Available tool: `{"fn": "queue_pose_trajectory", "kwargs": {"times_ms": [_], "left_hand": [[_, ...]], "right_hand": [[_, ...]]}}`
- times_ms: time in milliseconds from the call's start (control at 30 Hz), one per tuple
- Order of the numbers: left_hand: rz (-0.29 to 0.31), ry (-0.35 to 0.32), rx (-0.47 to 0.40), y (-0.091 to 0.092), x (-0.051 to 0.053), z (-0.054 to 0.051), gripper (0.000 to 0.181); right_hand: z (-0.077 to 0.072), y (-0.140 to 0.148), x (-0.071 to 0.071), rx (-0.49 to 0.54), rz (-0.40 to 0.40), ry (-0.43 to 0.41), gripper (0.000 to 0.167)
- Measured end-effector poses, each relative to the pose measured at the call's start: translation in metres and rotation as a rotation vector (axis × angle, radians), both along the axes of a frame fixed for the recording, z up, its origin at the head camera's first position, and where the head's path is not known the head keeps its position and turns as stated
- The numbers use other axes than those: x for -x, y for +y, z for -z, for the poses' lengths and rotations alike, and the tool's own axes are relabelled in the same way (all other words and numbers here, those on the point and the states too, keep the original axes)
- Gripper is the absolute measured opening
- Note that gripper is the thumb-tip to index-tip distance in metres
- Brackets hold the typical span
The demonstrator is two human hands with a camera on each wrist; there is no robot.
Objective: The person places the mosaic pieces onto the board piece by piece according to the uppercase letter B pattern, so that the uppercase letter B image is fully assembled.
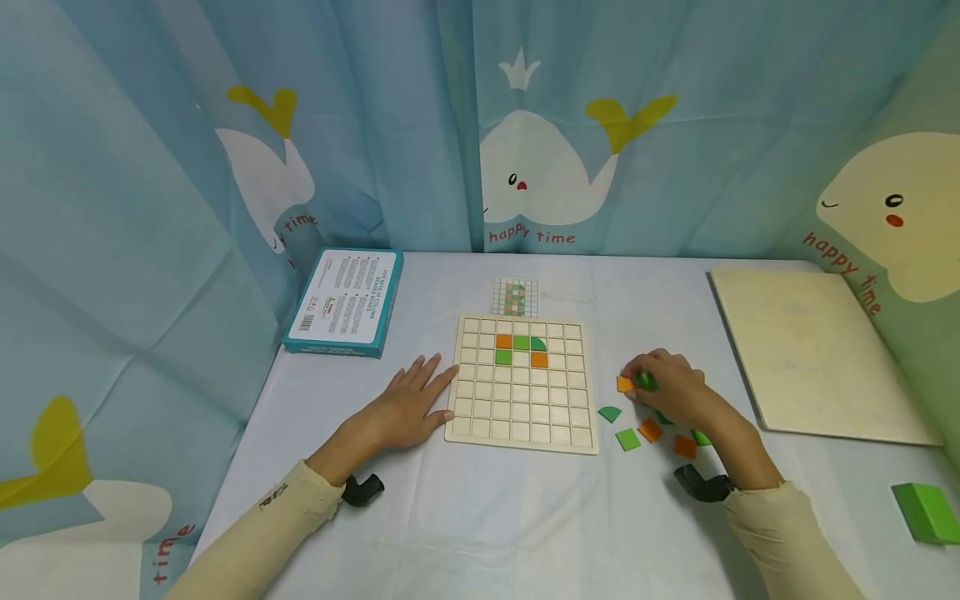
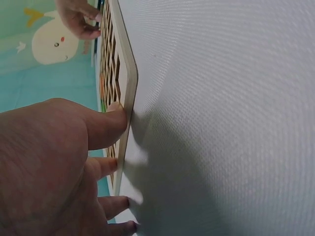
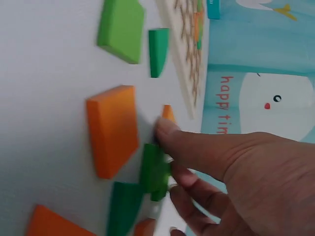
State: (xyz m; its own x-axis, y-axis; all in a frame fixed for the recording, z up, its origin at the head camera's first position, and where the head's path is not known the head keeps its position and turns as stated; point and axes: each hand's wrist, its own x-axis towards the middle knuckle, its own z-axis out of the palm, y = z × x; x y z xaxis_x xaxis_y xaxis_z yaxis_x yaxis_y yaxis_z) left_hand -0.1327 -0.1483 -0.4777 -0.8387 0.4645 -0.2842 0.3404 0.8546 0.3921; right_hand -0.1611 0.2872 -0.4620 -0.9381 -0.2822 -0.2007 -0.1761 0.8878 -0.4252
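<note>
My left hand (image 1: 408, 408) lies with its fingers spread at the left edge of the wooden grid board (image 1: 517, 447). Its thumb (image 2: 110, 123) touches the board's rim. Several orange and green tiles sit in the board's upper cells, among them an orange square (image 1: 504, 341) and a green quarter-round (image 1: 537, 343). To the right of the board, my right hand (image 1: 671, 387) pinches an orange tile (image 1: 625, 384) between thumb and fingers. Green tiles (image 3: 153, 169) are close under its fingers, partly hidden.
Loose tiles, such as a green square (image 1: 627, 439) and an orange square (image 1: 685, 447), lie near the right hand. A printed pattern card (image 1: 531, 287) is behind the board. A teal-edged box (image 1: 345, 300), a pale flat board (image 1: 817, 358) and a green block (image 1: 926, 512) are farther out.
</note>
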Motion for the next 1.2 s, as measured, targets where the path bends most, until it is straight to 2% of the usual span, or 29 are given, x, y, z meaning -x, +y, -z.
{"fn": "queue_pose_trajectory", "kwargs": {"times_ms": [167, 433, 767, 1033, 1200], "left_hand": [[0.002, 0.004, 0.004, 0.0, 0.001, 0.0, 0.072], [0.003, 0.012, 0.0, 0.0, 0.001, 0.003, 0.071], [0.002, 0.019, 0.011, 0.001, 0.001, 0.005, 0.072], [-0.003, 0.015, 0.029, 0.001, 0.002, 0.005, 0.073], [-0.001, 0.012, 0.024, 0.0, 0.002, 0.005, 0.073]], "right_hand": [[0.003, -0.001, 0.002, 0.013, -0.011, 0.05, 0.025], [0.007, -0.002, 0.005, 0.118, -0.034, 0.046, 0.027], [0.012, -0.005, 0.008, 0.118, -0.061, 0.164, 0.025], [-0.001, -0.025, 0.014, 0.164, -0.045, 0.171, 0.027], [-0.009, -0.054, 0.019, 0.18, -0.087, 0.159, 0.027]]}}
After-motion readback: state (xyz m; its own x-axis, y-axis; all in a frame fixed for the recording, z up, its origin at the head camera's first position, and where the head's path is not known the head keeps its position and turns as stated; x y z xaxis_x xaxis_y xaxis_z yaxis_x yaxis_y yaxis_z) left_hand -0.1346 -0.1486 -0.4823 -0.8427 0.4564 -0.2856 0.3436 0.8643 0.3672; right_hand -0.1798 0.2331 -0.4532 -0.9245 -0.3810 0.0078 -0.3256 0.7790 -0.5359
